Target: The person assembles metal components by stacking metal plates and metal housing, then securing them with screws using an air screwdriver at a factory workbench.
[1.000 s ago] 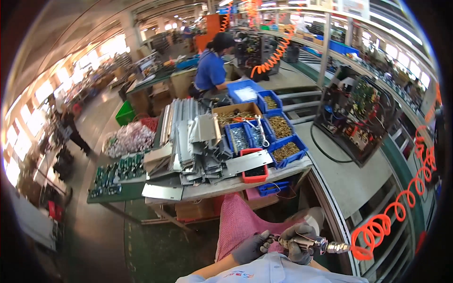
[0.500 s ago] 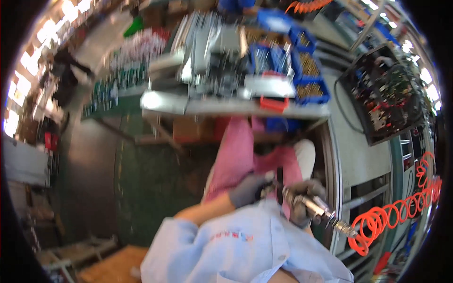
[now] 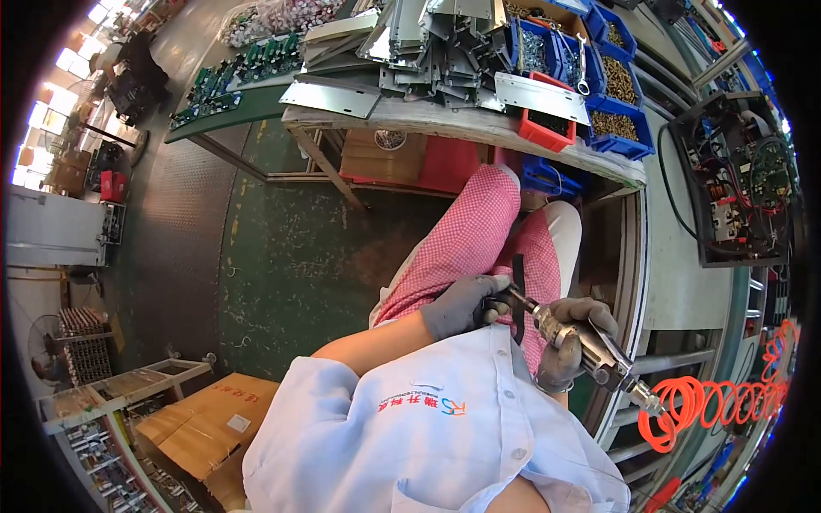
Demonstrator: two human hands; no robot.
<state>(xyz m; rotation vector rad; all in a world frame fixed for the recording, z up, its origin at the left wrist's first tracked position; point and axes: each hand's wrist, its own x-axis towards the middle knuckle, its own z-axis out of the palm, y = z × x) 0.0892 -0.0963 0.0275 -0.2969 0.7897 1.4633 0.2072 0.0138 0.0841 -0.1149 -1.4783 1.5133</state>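
In front of my body, my right hand (image 3: 569,342), in a grey glove, is wrapped round a silver air screwdriver (image 3: 605,361). Its thin bit points left, toward my left hand (image 3: 466,308), also gloved in grey. The left fingers are curled together at the bit's end; what they pinch there is hidden. Behind the bit, a narrow black strip (image 3: 518,278) stands upright over my thighs; I cannot tell whether a finger touches it. At the tool's rear end, a fitting meets the coiled orange air hose (image 3: 684,409).
Ahead is a workbench (image 3: 410,122) with stacked metal plates (image 3: 436,56), blue bins of screws (image 3: 617,128), a red bin (image 3: 547,120) and a wrench (image 3: 583,68). Green circuit boards (image 3: 248,68) lie at far left. An open electronics case (image 3: 731,184) sits right; a cardboard box (image 3: 209,419) stands lower left.
My view has tilted, so the bench sits higher in the picture and the blur is gone. Both hands remain close together at the air screwdriver, with the tool in the right one.
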